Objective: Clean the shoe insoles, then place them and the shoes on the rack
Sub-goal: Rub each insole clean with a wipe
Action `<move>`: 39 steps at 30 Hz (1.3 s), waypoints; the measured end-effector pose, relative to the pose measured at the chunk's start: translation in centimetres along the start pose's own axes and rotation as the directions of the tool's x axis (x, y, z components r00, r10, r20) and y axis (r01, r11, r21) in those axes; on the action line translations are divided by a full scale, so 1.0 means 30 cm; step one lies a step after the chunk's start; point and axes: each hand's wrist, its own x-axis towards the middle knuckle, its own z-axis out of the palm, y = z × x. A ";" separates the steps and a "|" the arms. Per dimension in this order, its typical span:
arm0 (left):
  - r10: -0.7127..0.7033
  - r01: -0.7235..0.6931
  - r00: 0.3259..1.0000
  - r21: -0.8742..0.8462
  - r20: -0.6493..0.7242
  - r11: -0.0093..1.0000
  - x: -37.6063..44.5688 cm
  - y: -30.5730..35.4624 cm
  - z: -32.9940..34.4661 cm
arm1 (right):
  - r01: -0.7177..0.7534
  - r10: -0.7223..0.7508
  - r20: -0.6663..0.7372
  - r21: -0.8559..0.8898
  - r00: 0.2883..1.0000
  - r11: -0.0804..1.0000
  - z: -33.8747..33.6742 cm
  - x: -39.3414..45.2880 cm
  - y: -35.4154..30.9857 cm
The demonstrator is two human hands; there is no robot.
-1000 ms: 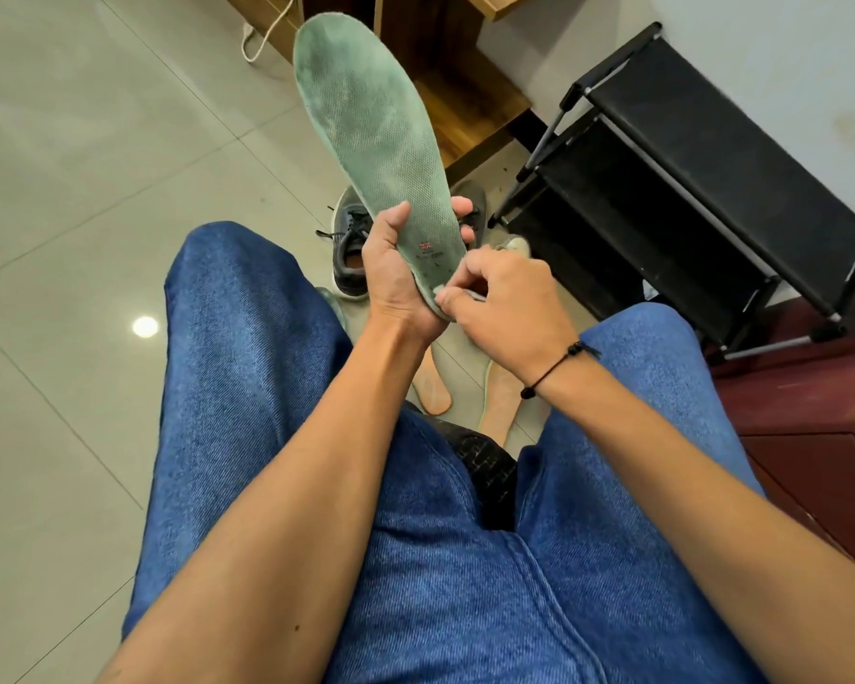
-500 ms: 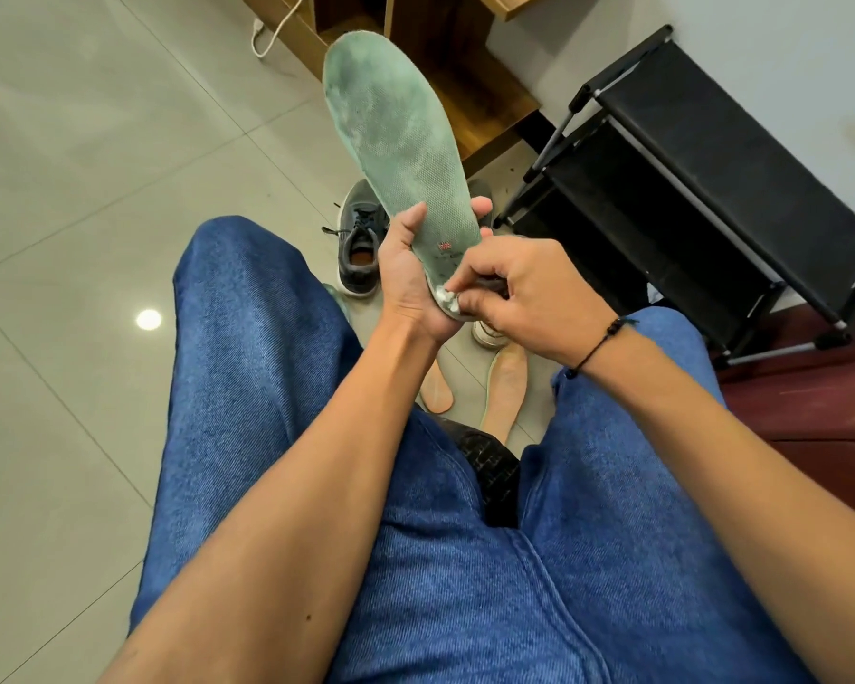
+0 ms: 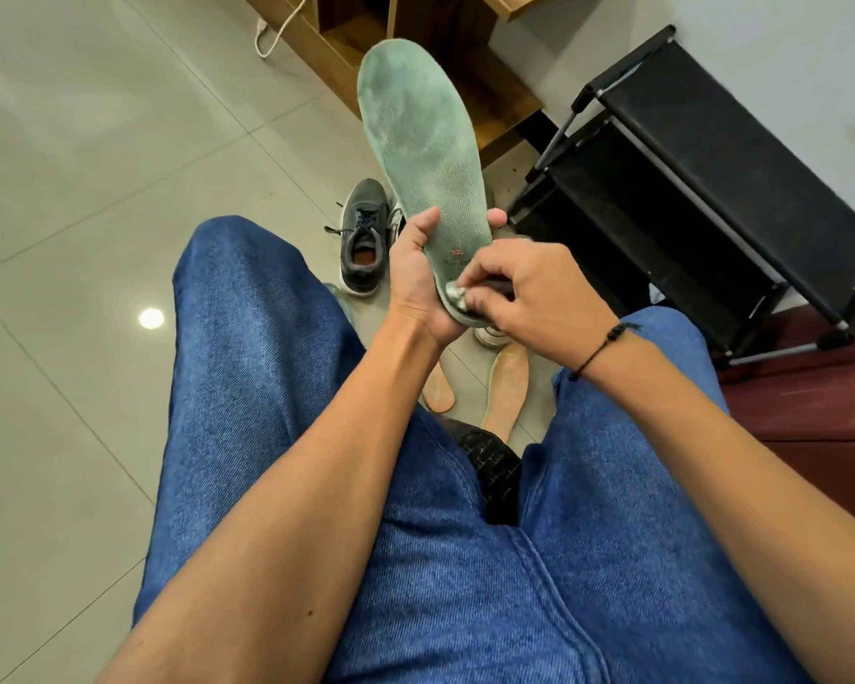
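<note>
Insole [image 3: 423, 155] in worn green is being held upright above the knees, its heel end being gripped by the left hand [image 3: 418, 283], thumb on the near face and fingers curled behind. A small whitish wipe [image 3: 455, 292] is being pinched by the curled fingers of the right hand [image 3: 529, 293] and pressed against the heel of the insole. A grey shoe [image 3: 364, 239] and two tan insoles [image 3: 507, 387] are lying on the tiled floor [image 3: 70, 190], near the black rack [image 3: 702, 190] standing at right.
</note>
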 end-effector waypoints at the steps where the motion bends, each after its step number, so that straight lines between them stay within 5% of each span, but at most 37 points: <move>1: -0.008 0.008 1.000 0.007 0.000 1.000 0.002 -0.004 0.002 | -0.006 0.005 -0.049 -0.023 0.999 1.000 0.009 0.010 -0.001; 3: -0.014 0.014 1.000 -0.013 0.018 1.000 0.001 -0.002 0.004 | -0.017 0.014 -0.110 -0.025 0.994 1.000 0.026 0.021 -0.005; 9: 0.003 -0.005 1.000 -0.054 -0.023 0.999 -0.003 0.006 -0.006 | 0.046 -0.050 0.051 0.064 0.997 0.997 -0.008 -0.036 -0.002; 14: 0.000 0.000 1.000 -0.029 -0.029 1.000 0.000 0.004 -0.006 | 0.026 -0.025 0.033 -0.016 0.999 1.000 -0.001 -0.010 -0.011; 18: -0.001 0.000 1.000 -0.040 -0.031 0.999 -0.006 0.011 -0.003 | -0.065 0.066 -0.070 0.022 0.995 0.998 0.030 0.023 -0.035; 23: 0.030 -0.031 0.999 -0.048 -0.039 0.998 0.003 0.017 -0.010 | -0.104 0.101 0.039 0.073 0.994 0.992 0.002 -0.017 -0.026; 31: -0.085 0.084 0.996 0.056 0.009 0.995 -0.026 0.006 0.025 | -0.276 0.293 -0.021 0.280 0.956 0.919 -0.023 -0.038 -0.016; 36: -0.013 0.013 1.000 -0.003 0.003 1.000 -0.003 0.028 -0.003 | -0.277 0.255 0.112 0.275 0.960 0.921 -0.033 -0.103 -0.026; 39: 0.026 -0.027 0.999 -0.010 -0.042 1.000 0.000 0.026 -0.004 | -0.202 0.202 0.020 0.168 0.979 0.965 0.000 -0.111 -0.035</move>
